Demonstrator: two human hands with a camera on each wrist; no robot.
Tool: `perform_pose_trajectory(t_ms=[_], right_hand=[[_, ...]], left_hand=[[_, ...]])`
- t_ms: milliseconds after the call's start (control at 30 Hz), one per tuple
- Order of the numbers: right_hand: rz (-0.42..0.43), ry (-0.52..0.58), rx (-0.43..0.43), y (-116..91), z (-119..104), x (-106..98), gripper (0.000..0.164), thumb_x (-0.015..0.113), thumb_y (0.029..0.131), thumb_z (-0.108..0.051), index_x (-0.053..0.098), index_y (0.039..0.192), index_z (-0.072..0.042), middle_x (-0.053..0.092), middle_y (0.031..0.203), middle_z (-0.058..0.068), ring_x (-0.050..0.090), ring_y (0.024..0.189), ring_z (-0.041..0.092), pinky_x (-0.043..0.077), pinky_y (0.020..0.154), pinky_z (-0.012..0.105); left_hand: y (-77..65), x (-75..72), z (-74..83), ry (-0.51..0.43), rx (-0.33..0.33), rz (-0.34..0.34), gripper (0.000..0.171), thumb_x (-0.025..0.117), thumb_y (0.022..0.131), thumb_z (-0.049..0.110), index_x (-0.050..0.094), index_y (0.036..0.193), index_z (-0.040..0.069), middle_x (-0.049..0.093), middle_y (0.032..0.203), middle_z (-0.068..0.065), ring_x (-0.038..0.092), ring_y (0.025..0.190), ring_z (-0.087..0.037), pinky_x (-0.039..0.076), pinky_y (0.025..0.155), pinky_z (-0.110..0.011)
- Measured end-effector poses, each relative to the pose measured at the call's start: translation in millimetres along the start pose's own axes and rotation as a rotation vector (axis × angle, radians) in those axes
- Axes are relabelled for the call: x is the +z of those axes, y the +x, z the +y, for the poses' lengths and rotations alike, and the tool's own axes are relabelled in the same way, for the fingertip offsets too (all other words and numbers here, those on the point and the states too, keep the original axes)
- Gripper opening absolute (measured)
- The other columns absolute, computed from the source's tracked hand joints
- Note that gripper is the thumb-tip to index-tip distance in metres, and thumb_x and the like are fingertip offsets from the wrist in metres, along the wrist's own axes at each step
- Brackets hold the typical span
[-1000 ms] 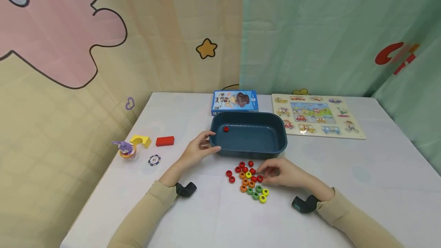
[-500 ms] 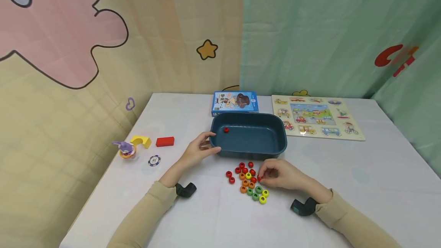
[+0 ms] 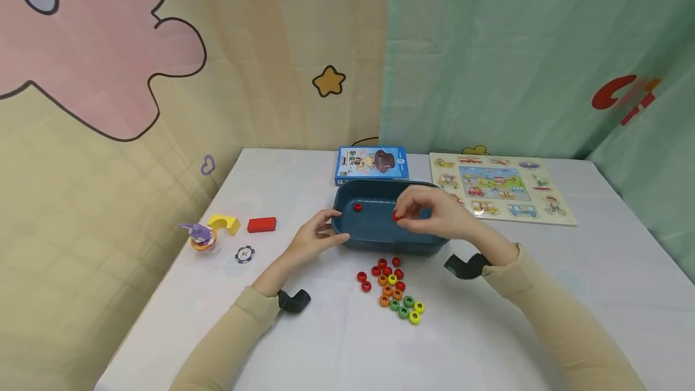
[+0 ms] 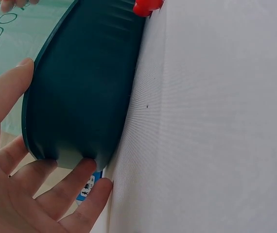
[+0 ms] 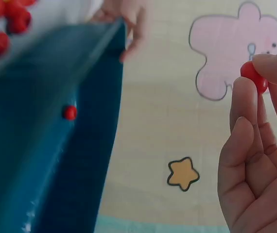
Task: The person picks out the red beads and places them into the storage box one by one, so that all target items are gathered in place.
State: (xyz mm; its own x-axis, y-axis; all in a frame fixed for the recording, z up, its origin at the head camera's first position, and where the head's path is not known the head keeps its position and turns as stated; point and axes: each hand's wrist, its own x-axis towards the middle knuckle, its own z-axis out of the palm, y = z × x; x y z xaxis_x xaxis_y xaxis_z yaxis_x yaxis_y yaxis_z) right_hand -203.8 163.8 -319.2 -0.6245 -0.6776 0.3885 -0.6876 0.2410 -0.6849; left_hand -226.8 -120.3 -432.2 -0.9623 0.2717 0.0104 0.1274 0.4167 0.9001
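My right hand (image 3: 434,213) is raised over the dark teal plastic bin (image 3: 374,244), pinching a red bead (image 5: 253,77) between thumb and fingertip. Another red bead (image 3: 358,207) lies on the bin floor toward the left. My left hand (image 3: 315,239) rests at the bin's left end. In the left wrist view, its thumb touches the rim and its spread, extended fingers touch the end wall. In front of the bin lies a loose cluster of red beads (image 3: 362,276), orange beads (image 3: 384,301), green beads (image 3: 403,312) and yellow beads (image 3: 415,318) on the white tablecloth.
A blue picture box (image 3: 371,163) stands behind the bin, and a wooden vehicle puzzle board (image 3: 496,184) lies at back right. On the left are a red block (image 3: 262,224), a yellow arch block (image 3: 224,222), a purple toy figure (image 3: 202,235) and a chip (image 3: 245,254).
My right hand has taken a red bead from the right side of the cluster and carried it up and forward over the bin. The left hand has stayed at the bin's left end.
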Motion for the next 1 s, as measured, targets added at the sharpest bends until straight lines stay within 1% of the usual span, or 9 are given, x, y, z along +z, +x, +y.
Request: perform_pose_trajectory(t_ms=[67, 133, 267, 333, 467, 533, 600, 767, 1000], right_hand=[[-0.012, 0.03, 0.044, 17, 10, -7, 0.011, 0.064, 0.078, 0.003, 0.061, 0.088, -0.001, 0.059, 0.09, 0.009, 0.055, 0.07, 0.018, 0.05, 0.063, 0.033], [-0.019, 0.052, 0.121, 30, 29, -9, 0.01, 0.064, 0.08, -0.002, 0.061, 0.09, -0.003, 0.061, 0.09, 0.009, 0.056, 0.07, 0.023, 0.05, 0.064, 0.032], [-0.044, 0.058, 0.272, 51, 68, -3, 0.015, 0.066, 0.081, -0.014, 0.06, 0.093, -0.008, 0.063, 0.086, 0.01, 0.057, 0.071, 0.031, 0.049, 0.064, 0.029], [-0.069, 0.03, 0.318, 57, 85, 3, 0.017, 0.067, 0.08, -0.018, 0.061, 0.094, -0.009, 0.063, 0.086, 0.008, 0.057, 0.071, 0.03, 0.049, 0.064, 0.029], [-0.132, -0.058, 0.352, 64, 109, 14, 0.021, 0.067, 0.079, -0.016, 0.063, 0.098, -0.008, 0.061, 0.089, 0.003, 0.056, 0.068, 0.02, 0.049, 0.063, 0.029], [-0.159, -0.098, 0.355, 65, 117, 18, 0.023, 0.067, 0.079, -0.014, 0.064, 0.099, -0.005, 0.061, 0.088, 0.003, 0.055, 0.068, 0.017, 0.048, 0.063, 0.028], [-0.189, -0.143, 0.378, 66, 125, 22, 0.025, 0.067, 0.079, -0.015, 0.064, 0.101, -0.005, 0.061, 0.087, 0.002, 0.055, 0.068, 0.015, 0.048, 0.064, 0.026], [-0.258, -0.239, 0.45, 67, 137, 29, 0.026, 0.067, 0.079, -0.019, 0.064, 0.103, -0.008, 0.061, 0.087, 0.001, 0.054, 0.073, 0.014, 0.048, 0.067, 0.025], [-0.269, -0.325, 0.423, 73, 142, 34, 0.026, 0.068, 0.078, -0.018, 0.065, 0.102, -0.009, 0.062, 0.09, 0.001, 0.056, 0.075, 0.014, 0.049, 0.07, 0.026]], left_hand=[[-1.0, 0.4, 0.5, -0.004, -0.004, -0.003, 0.06, 0.071, 0.069, 0.047, 0.047, 0.122, 0.029, 0.038, 0.135, 0.004, 0.05, 0.109, -0.022, 0.046, 0.084, -0.038], [-1.5, 1.3, 0.3, -0.01, -0.005, -0.008, 0.061, 0.071, 0.07, 0.046, 0.047, 0.122, 0.029, 0.039, 0.135, 0.002, 0.05, 0.109, -0.023, 0.046, 0.084, -0.039], [-1.5, 3.2, -1.9, -0.012, -0.001, -0.016, 0.06, 0.071, 0.07, 0.047, 0.046, 0.122, 0.03, 0.04, 0.134, 0.003, 0.051, 0.107, -0.023, 0.046, 0.084, -0.041], [-1.5, 3.8, -2.8, -0.009, 0.0, -0.016, 0.06, 0.07, 0.07, 0.048, 0.047, 0.122, 0.03, 0.04, 0.133, 0.005, 0.051, 0.107, -0.022, 0.045, 0.085, -0.042], [-2.0, 4.4, -2.2, -0.009, 0.006, -0.022, 0.061, 0.069, 0.069, 0.052, 0.047, 0.122, 0.031, 0.041, 0.131, 0.008, 0.051, 0.107, -0.02, 0.044, 0.086, -0.044], [-1.9, 4.4, -2.0, -0.009, 0.009, -0.024, 0.061, 0.069, 0.069, 0.053, 0.047, 0.122, 0.032, 0.042, 0.13, 0.008, 0.051, 0.107, -0.02, 0.043, 0.086, -0.044], [-1.7, 4.5, -1.8, -0.009, 0.01, -0.025, 0.061, 0.069, 0.068, 0.053, 0.047, 0.121, 0.032, 0.041, 0.13, 0.008, 0.051, 0.107, -0.02, 0.043, 0.086, -0.043], [-1.7, 3.5, -2.0, -0.007, 0.007, -0.032, 0.063, 0.068, 0.069, 0.053, 0.046, 0.123, 0.03, 0.04, 0.132, 0.007, 0.051, 0.107, -0.02, 0.044, 0.086, -0.042], [-1.6, -0.4, -3.2, -0.011, 0.02, -0.024, 0.066, 0.068, 0.07, 0.053, 0.045, 0.125, 0.025, 0.041, 0.13, 0.006, 0.051, 0.107, -0.019, 0.044, 0.086, -0.042]])
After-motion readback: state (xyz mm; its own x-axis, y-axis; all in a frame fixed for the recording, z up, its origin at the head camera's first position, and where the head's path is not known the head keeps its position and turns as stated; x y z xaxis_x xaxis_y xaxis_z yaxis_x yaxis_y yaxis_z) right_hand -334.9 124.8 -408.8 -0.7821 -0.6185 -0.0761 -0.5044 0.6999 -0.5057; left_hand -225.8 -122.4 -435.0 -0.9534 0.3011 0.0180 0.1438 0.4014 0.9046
